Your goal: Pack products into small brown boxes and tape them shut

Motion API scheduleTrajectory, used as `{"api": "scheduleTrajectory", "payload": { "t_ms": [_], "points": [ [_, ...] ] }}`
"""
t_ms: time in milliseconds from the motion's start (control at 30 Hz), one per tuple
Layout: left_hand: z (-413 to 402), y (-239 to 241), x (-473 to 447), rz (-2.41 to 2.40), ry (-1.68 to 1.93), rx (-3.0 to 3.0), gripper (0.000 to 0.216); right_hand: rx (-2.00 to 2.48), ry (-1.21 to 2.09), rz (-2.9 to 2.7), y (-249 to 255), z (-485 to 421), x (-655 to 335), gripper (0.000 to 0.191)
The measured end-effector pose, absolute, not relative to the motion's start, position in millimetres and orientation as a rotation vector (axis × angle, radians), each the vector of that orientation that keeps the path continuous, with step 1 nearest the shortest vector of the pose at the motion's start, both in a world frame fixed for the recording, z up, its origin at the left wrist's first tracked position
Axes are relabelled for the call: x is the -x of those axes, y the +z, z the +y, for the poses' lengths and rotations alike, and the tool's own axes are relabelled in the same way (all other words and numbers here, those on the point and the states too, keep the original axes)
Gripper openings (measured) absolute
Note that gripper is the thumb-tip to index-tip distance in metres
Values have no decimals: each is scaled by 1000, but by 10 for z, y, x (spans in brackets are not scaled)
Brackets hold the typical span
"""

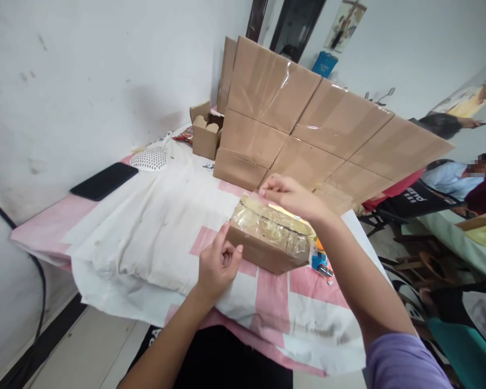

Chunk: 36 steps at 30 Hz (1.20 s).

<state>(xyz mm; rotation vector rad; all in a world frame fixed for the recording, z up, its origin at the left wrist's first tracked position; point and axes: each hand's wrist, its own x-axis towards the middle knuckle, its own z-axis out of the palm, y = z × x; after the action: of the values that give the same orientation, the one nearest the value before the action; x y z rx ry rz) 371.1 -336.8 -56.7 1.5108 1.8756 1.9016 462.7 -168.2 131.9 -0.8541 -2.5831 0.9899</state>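
Observation:
A small brown cardboard box (267,251) stands on the cloth-covered table, its top covered in shiny, wrinkled clear tape (267,219). At its left end is my left hand (219,265), the index finger stretched to the upper corner and the thumb apart from it near the front side. Over the far left edge of the top, my right hand (285,195) is closed in a pinch. Faint clear film shows below those fingertips; whether they hold it is unclear. Just right of the box lies a blue and orange tape dispenser (322,266), partly behind my right forearm.
Stacked cardboard boxes (308,116) form a wall behind. An open carton (206,138), a white slotted ladle (150,158) and a black phone (104,181) lie toward the left wall. Other people sit or stand at the right, by another table (441,237).

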Motion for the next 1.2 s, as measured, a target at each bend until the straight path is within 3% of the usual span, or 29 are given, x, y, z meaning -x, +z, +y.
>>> {"api": "scheduleTrajectory", "payload": {
  "t_ms": [233, 467, 600, 700, 800, 933, 1200],
  "points": [
    [-3232, -517, -3650, 2204, 1562, -1739, 36, 951, 712, -2807, 822, -1418, -4457, 21],
    [-3234, -598, -3665, 2241, 1537, -1747, 34, 1060, 428, -2784, 591, -1459, -4419, 20],
    [-3222, -598, -3667, 2207, 1544, -1722, 34, 1322, 21, -2578, 646, -1319, -4538, 39],
    [-3237, -620, -3678, 2204, 1557, -1690, 34, 1428, -153, -2418, 751, -1023, -4905, 25],
    [-3257, -678, -3673, 2219, 1556, -1717, 35, 1589, -27, -2292, 754, -736, -5563, 15],
    [-3258, -808, -3643, 2195, 1572, -1735, 37, 1829, 78, -2075, 504, -701, -6571, 21],
    [-3208, -1041, -3651, 2129, 1720, -1769, 43, 2088, 496, -1733, -157, -1226, -7104, 72]
  ]
}}
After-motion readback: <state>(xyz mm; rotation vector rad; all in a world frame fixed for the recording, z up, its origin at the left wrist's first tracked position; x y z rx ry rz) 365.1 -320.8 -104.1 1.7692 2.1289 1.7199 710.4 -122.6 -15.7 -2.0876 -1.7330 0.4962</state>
